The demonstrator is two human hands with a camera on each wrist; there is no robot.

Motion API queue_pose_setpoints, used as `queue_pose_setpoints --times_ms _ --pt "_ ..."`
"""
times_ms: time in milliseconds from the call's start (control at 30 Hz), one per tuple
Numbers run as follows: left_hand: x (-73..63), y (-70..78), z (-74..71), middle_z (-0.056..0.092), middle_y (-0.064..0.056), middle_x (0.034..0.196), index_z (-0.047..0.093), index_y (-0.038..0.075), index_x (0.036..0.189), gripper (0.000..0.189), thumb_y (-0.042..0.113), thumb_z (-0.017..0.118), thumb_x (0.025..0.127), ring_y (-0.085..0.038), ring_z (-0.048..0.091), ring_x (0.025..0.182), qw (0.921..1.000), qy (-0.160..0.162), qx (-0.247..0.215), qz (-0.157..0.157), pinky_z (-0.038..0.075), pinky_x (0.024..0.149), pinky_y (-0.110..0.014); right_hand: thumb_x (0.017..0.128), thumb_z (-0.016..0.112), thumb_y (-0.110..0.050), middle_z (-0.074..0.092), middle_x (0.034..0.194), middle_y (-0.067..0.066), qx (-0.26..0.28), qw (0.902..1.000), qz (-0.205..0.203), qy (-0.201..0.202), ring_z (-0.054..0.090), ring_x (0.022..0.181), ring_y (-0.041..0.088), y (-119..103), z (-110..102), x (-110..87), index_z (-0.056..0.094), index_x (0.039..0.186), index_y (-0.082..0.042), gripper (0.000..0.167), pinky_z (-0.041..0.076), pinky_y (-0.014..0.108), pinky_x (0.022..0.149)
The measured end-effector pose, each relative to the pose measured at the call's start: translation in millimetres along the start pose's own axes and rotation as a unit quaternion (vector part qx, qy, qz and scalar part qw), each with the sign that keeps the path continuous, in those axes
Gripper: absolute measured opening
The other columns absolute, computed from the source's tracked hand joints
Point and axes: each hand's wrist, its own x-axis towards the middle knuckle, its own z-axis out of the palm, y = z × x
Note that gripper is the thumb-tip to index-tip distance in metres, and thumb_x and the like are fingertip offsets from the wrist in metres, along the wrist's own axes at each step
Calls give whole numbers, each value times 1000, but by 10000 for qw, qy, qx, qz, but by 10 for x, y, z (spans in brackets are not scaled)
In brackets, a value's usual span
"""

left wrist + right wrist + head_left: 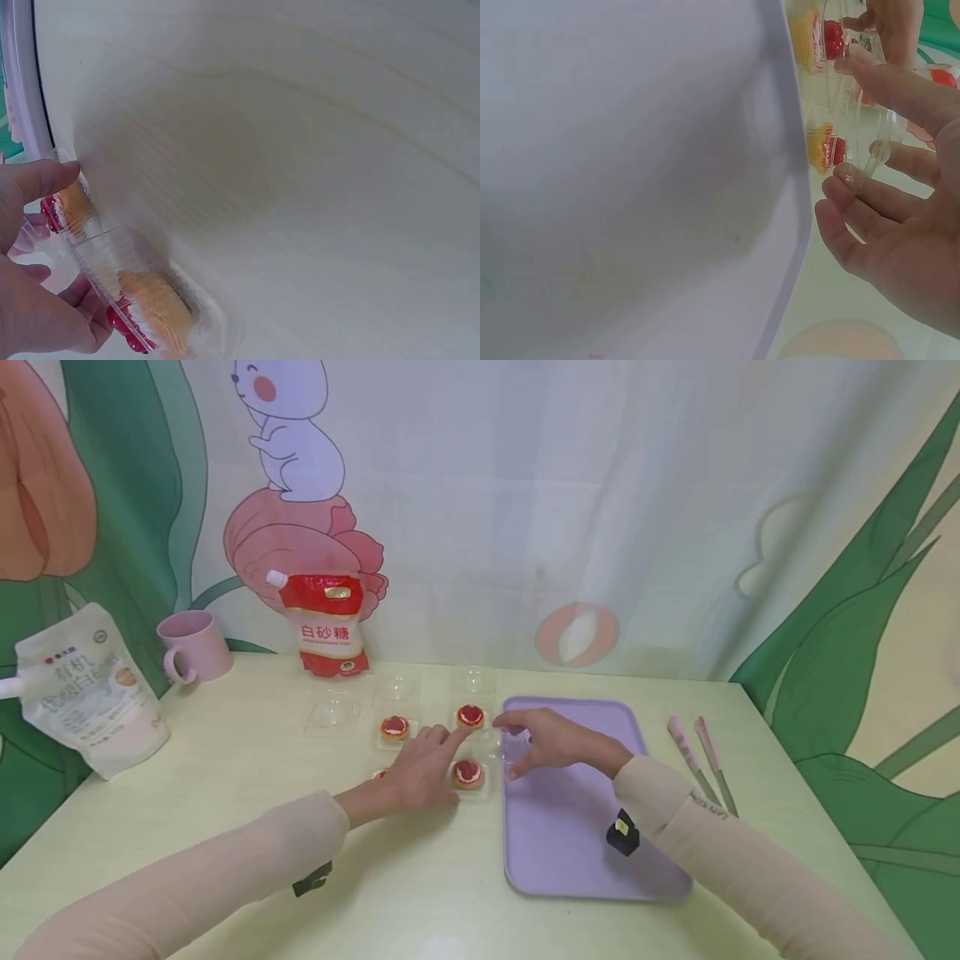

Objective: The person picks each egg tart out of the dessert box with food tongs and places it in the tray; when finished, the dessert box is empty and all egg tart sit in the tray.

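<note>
Several small tarts with red topping and white cream sit in clear plastic boxes on the table. My left hand (423, 768) reaches over the front boxes, its thumb and index finger spanning the front right box, which holds a tart (468, 772). Its other fingers curl beside a nearer tart (157, 311). From the right, my right hand (551, 742) has thumb and fingers around the edges of that box's raised clear lid (881, 139). Behind stand a back right tart (469, 717) and a back left tart (394, 728); the front left one is mostly hidden by my left hand.
A purple tray (570, 835) lies under my right forearm. Two pink-handled utensils (701, 760) are to its right. Open clear lids (396, 689) stand behind the back tarts. Toward the back left are a red sugar pouch (326, 627), a pink mug (197, 646) and a white pouch (93, 693).
</note>
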Motion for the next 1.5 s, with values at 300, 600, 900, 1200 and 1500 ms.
queue_pose_setpoints --times_ms 300,600,900,1200,1500 --pt "-54 -50 -185 43 -18 143 31 19 155 108 28 93 68 -35 42 131 9960 249 -750 416 45 105 -54 80 84 -22 55 140 20 507 9985 -155 129 55 128 37 65 -58 -17 49 142 -1 75 50 52 103" --pt "-44 -21 -364 44 -12 143 20 30 159 95 20 80 86 -28 56 122 9757 1475 -1200 1088 54 100 -46 93 71 -27 57 141 22 2646 9643 71 -97 58 129 33 108 -166 -50 43 149 -15 63 48 47 107" --pt "80 16 -428 53 -15 130 37 17 153 70 0 66 93 -25 66 101 9489 2231 -1364 1767 59 89 -37 106 44 -31 62 133 25 4900 8694 -129 -625 64 122 35 39 -165 -50 36 149 -3 52 50 42 106" --pt "105 27 -469 60 -10 106 49 11 146 64 -10 66 88 -20 64 83 9433 2423 -1326 1841 60 78 -32 105 40 -48 75 111 9 5603 8225 -81 -969 71 105 20 -15 -120 -23 27 151 2 70 55 32 94" --pt "99 26 -502 58 -13 98 52 8 143 63 -12 68 85 -25 69 83 9481 2345 -1569 1467 61 78 -34 103 33 -58 72 119 11 5419 8371 137 -733 71 105 21 -56 -117 14 29 153 -3 75 55 33 94"
